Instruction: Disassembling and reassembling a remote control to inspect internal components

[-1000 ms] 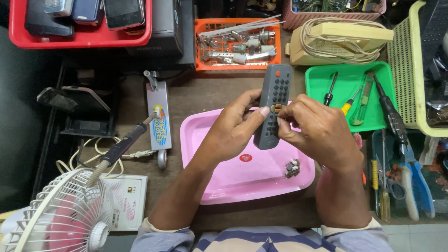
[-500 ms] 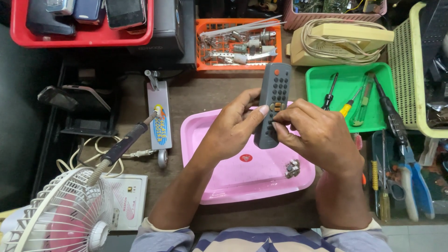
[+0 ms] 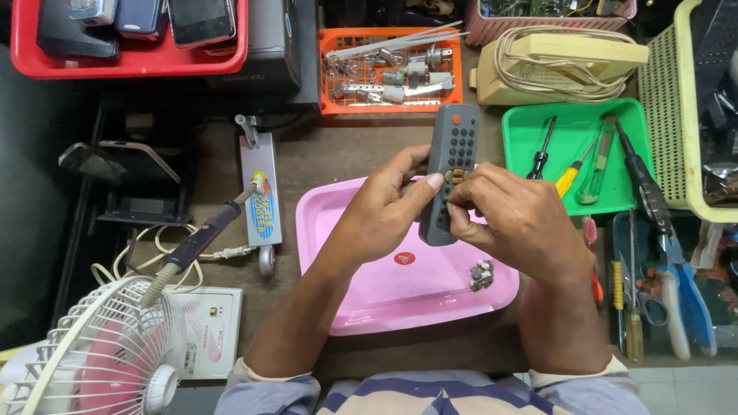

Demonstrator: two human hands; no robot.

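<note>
Hands meet over one pink tray (image 3: 369, 307) at the centre of the frame, seen from the head camera. One grey remote (image 3: 450, 173) stands tilted above the tray's upper edge, its red button toward the top of the frame. The left hand (image 3: 384, 211) is closed around the remote's left side, thumb lying across its face. The right hand (image 3: 519, 219) pinches the remote's lower right edge with curled fingertips, so both hands have hold of it. A small heap of pale bits (image 3: 481, 275) lies in the tray, just below the right hand.

At right, one green tray (image 3: 523, 154) holds three tools: a black screwdriver (image 3: 541, 150), a yellow-handled one (image 3: 567, 178) and a green-handled one (image 3: 596, 170). One orange basket (image 3: 334, 104) of metal parts sits at top centre, one red tray (image 3: 31, 65) of phones at upper left. One soldering iron (image 3: 204, 234) rests left of the pink tray, and one small fan (image 3: 104, 357) fills the lower left corner. Blue-handled pliers (image 3: 684, 284) lie at the right edge.
</note>
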